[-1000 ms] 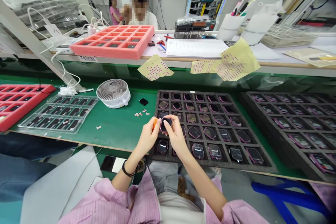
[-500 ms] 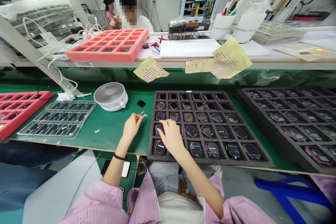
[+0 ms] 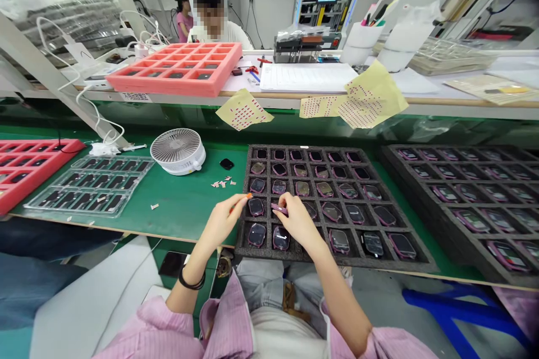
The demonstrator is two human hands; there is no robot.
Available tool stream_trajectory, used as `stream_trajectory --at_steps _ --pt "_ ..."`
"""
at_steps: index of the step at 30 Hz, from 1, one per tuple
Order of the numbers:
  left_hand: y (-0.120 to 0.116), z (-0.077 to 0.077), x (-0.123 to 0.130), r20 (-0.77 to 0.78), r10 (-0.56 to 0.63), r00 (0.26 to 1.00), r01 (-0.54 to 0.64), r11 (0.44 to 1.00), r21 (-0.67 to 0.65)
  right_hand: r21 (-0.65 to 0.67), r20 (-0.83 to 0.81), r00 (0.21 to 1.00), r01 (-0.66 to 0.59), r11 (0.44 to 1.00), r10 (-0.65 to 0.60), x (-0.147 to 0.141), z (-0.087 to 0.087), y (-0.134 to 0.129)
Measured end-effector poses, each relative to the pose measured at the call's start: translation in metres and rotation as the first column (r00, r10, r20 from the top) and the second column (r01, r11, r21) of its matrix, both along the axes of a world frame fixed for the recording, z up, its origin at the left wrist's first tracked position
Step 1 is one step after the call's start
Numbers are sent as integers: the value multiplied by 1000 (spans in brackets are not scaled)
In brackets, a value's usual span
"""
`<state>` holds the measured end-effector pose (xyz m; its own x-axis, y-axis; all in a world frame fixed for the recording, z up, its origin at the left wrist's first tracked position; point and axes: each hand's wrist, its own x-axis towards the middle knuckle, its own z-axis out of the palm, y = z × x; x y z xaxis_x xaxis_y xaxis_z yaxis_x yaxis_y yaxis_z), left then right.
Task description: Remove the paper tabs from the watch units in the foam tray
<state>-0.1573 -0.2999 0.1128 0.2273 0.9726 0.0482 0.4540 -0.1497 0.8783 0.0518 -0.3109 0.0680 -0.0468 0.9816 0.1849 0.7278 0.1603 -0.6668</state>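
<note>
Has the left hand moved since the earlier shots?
Yes. The left hand has moved right, from beside the small pieces on the green mat to the left edge of the black foam tray.

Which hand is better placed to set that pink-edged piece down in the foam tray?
Probably the right hand: its fingers seem to pinch the pink-edged piece, directly above the black foam tray. The left hand sits off the tray's edge, holding an orange tool.

You've got on a pink pinstriped shirt [image 3: 143, 332] — open over a white top [image 3: 286, 336] — with pale jeans [image 3: 261, 280] and a black corded band [image 3: 191, 280] on your left wrist.
</note>
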Motion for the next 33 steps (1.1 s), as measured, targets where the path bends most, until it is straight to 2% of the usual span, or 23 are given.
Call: stream_trajectory --at_steps 2,3,5,7,8,9,11,14,21,23,26,28,31,33 --pt "-8 -1 11 118 -100 988 111 990 -91 -24 -250 968 6 1000 -12 -2 6 -3" --pt "-12 -3 17 181 -132 975 159 977 -144 -37 -392 919 17 999 -30 -3 10 -5" --pt "-19 -6 30 307 -150 940 228 944 -237 -83 -683 729 -8 997 -51 -7 19 -9" --pt "-24 -8 43 398 -146 906 272 920 -281 -138 -886 456 -94 986 -80 -12 28 -13" --pt "-25 -8 48 424 -148 893 285 916 -281 -154 -938 330 -137 979 -102 -15 32 -14" --pt "-26 -7 53 440 -156 884 296 916 -271 -164 -964 234 -164 973 -124 -17 35 -16" --pt "-26 -5 58 455 -176 873 312 919 -242 -179 -978 135 -156 972 -158 -21 41 -17" --pt "-25 -1 60 440 -215 872 328 924 -199 -195 -976 127 -124 973 -179 -22 46 -18" --pt "-24 1 50 320 -266 909 339 919 -201 -183 -962 234 -166 969 -142 -18 48 -22" --pt "-25 4 51 338 -269 902 352 911 -215 -186 -973 178 -227 956 -147 -19 47 -22" --pt "-25 5 54 390 -252 886 350 914 -204 -196 -979 7 -328 924 -205 -24 45 -18" --pt "-25 3 57 422 -222 879 327 925 -196 -222 -963 -70 -347 911 -261 -26 43 -15" --pt "-22 -2 60 440 -169 882 286 934 -216 -266 -946 -100 -313 912 -310 -27 40 -10" --pt "-19 -4 62 424 -116 898 225 950 -218 -254 -955 -85 -254 933 -283 -26 39 -9"
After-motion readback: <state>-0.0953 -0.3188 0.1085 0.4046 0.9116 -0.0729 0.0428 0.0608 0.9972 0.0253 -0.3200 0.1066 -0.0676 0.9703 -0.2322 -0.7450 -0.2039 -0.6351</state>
